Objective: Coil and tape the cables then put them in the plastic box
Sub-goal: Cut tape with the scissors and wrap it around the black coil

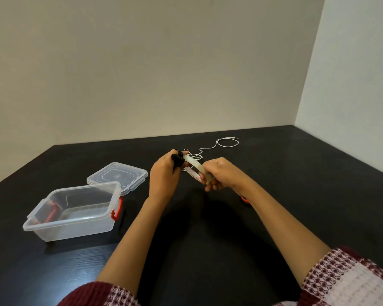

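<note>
Black cable [177, 160], coiled into a small bundle, sits in our left hand [164, 175], whose fingers are curled around it just above the tabletop [296, 195]. Our right hand [221, 173] pinches the clear tape roll [196, 171] at its near-right part. We see the roll almost edge-on, and it runs from near right to far left, so its far end comes right up to the bundle. We cannot tell if the tape end is already stuck on the cable.

We judge that the taping of this first coil is in hand. The next move depends on this: the roll lies just to the right of the bundle, between both hands, so the right hand has to lead the tape around while the left hand keeps the loops together.

The white cable [227, 143] lies loose on the far side, behind the hands, not yet coiled. The plastic box [53, 226] stands open at the near left, with its lid [117, 175] just behind it. The left hand is the nearer one to the box. A small red object [244, 199] shows partly under the right forearm; we cannot say what it is.
</note>
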